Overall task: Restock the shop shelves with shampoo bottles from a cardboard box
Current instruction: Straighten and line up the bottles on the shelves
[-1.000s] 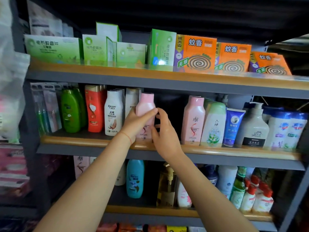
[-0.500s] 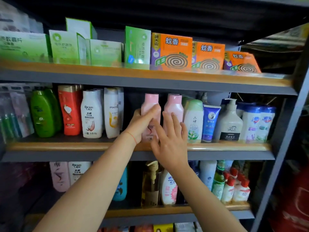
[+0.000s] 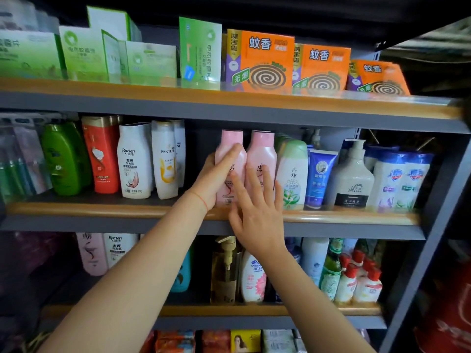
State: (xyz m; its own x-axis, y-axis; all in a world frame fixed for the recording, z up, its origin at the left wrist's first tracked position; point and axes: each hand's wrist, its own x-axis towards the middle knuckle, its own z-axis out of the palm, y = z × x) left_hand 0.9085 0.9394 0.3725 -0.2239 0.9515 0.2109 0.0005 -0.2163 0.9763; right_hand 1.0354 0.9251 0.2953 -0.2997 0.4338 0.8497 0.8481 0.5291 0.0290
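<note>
Nearest the camera, two bare forearms reach up to the middle shelf (image 3: 102, 210), a grey metal board with a raised wooden front lip. The left hand (image 3: 216, 179) is wrapped around a tall pink plastic shampoo bottle (image 3: 230, 146) that stands upright just behind the lip, thumb on its left side and fingers across its front. The right hand (image 3: 257, 215) is spread open, its straight fingers (image 3: 266, 178) laid on the front of a second pink shampoo bottle (image 3: 262, 151). The two pink bottles stand side by side and touch. To the left of the held bottle a dark gap opens before a white Pantene bottle (image 3: 165, 159); to the right, a pale green-capped bottle (image 3: 291, 174) stands close against the second pink one, leaving no free room there. Beyond are a blue tube (image 3: 319, 174) and a white pump bottle (image 3: 353, 174). The underside of the top shelf (image 3: 229, 108) sits just over the pink caps. Up there stand orange mosquito-coil boxes (image 3: 265, 59) and green cartons (image 3: 81, 52).
</note>
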